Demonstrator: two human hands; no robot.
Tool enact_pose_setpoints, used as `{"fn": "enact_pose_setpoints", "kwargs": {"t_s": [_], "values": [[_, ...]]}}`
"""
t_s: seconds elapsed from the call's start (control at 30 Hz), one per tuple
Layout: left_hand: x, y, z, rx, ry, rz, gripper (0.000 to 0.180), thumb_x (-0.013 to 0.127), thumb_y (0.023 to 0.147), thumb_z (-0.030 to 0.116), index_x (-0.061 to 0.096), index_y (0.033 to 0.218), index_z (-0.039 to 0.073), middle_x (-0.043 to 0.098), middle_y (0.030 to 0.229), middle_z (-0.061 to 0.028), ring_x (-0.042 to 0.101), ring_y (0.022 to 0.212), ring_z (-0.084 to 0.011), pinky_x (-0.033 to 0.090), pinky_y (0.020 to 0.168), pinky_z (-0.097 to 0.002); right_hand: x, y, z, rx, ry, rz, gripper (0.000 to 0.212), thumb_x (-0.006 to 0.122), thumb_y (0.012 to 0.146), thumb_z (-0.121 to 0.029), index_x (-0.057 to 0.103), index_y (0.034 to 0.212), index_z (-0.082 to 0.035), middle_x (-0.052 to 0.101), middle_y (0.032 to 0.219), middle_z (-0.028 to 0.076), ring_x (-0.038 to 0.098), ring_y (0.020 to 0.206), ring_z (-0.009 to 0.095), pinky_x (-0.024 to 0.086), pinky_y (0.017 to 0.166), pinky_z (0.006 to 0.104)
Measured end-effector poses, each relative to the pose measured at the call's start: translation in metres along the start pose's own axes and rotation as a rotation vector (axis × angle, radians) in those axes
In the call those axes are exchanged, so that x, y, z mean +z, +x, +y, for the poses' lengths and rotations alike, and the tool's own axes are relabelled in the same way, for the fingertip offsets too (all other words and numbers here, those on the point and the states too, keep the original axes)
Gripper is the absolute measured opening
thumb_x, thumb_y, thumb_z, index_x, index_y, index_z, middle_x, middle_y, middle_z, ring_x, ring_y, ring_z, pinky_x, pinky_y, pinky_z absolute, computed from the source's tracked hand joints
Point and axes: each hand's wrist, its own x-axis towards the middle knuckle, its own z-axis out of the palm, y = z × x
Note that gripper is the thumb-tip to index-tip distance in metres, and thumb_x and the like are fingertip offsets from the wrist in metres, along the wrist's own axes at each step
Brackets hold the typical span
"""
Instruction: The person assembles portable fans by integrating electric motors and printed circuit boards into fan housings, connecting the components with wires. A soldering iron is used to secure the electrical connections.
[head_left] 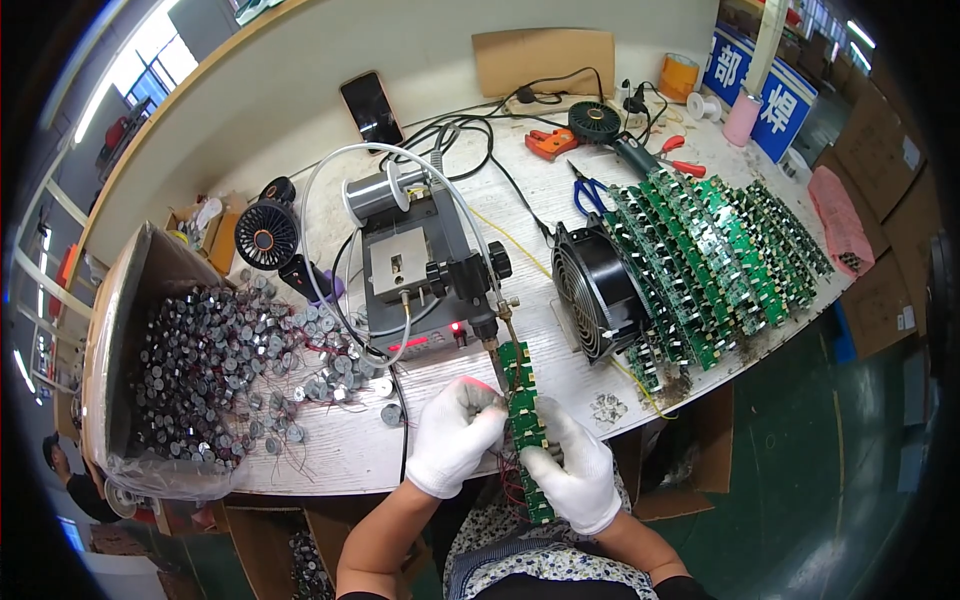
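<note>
My right hand, in a white glove, grips the right edge of a long green circuit board strip, thumb across its lower half. My left hand, also gloved, is closed in a pinch at the strip's left edge; what its fingertips hold is hidden. The upper part of the strip lies under a soldering iron clamped on a stand, with a thin solder feed tube beside it. Thin red wires hang by the strip's lower left side.
Behind the iron stands a soldering machine with a solder spool. To the left, small round motors fill a box and spill onto the table. On the right stand a black fan and rows of circuit boards.
</note>
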Motion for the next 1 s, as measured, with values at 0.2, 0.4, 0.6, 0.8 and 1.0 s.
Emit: {"fn": "enact_pose_setpoints", "kwargs": {"t_s": [0.2, 0.4, 0.6, 0.8, 1.0], "values": [[0.0007, 0.0005, 0.0004, 0.000, 0.007, 0.008, 0.010, 0.061, 0.082, 0.005, 0.054, 0.086, -0.001, 0.058, 0.070, -0.0032, 0.054, 0.057, -0.0073, 0.045, 0.052, -0.0228, -0.0016, 0.0010, -0.0004, -0.067, -0.080, 0.002, 0.055, 0.067, 0.077, 0.001, 0.050, 0.129, -0.001, 0.064, 0.093, 0.016, 0.065, 0.075, 0.022, 0.052, 0.068, 0.0291], [0.0008, 0.0008, -0.0007, -0.005, -0.004, 0.009, 0.009, 0.060, 0.081, 0.004, 0.054, 0.085, -0.001, 0.058, 0.069, -0.0033, 0.054, 0.056, -0.0073, 0.045, 0.052, -0.0227, -0.0001, -0.0002, 0.0034, -0.060, -0.053, 0.003, 0.055, 0.067, 0.077, 0.000, 0.050, 0.129, -0.001, 0.064, 0.094, 0.016, 0.065, 0.075, 0.022, 0.052, 0.068, 0.0296], [0.0006, 0.0005, -0.0015, 0.007, 0.014, 0.015, 0.008, 0.060, 0.081, 0.004, 0.054, 0.084, -0.001, 0.058, 0.067, -0.0034, 0.054, 0.056, -0.0073, 0.045, 0.052, -0.0226, 0.0007, -0.0016, 0.0043, -0.022, -0.012, 0.007, 0.055, 0.067, 0.078, 0.001, 0.050, 0.130, -0.002, 0.065, 0.096, 0.015, 0.065, 0.076, 0.019, 0.052, 0.068, 0.0284], [0.0005, -0.0022, -0.0035, -0.016, -0.010, 0.015, 0.010, 0.060, 0.081, 0.006, 0.054, 0.084, -0.002, 0.058, 0.067, -0.0034, 0.052, 0.054, -0.0074, 0.044, 0.051, -0.0230, 0.0011, -0.0044, 0.0033, 0.015, 0.008, 0.000, 0.055, 0.066, 0.077, 0.002, 0.050, 0.130, -0.001, 0.065, 0.096, 0.015, 0.065, 0.075, 0.018, 0.053, 0.066, 0.0279], [0.0010, -0.0044, 0.0047, -0.082, 0.033, -0.001, 0.012, 0.058, 0.083, 0.008, 0.054, 0.085, -0.003, 0.057, 0.065, -0.0036, 0.051, 0.053, -0.0079, 0.043, 0.050, -0.0231, 0.0010, -0.0034, 0.0014, 0.031, 0.025, 0.000, 0.055, 0.066, 0.076, 0.003, 0.050, 0.129, 0.000, 0.065, 0.095, 0.015, 0.065, 0.074, 0.017, 0.053, 0.065, 0.0275]]}}
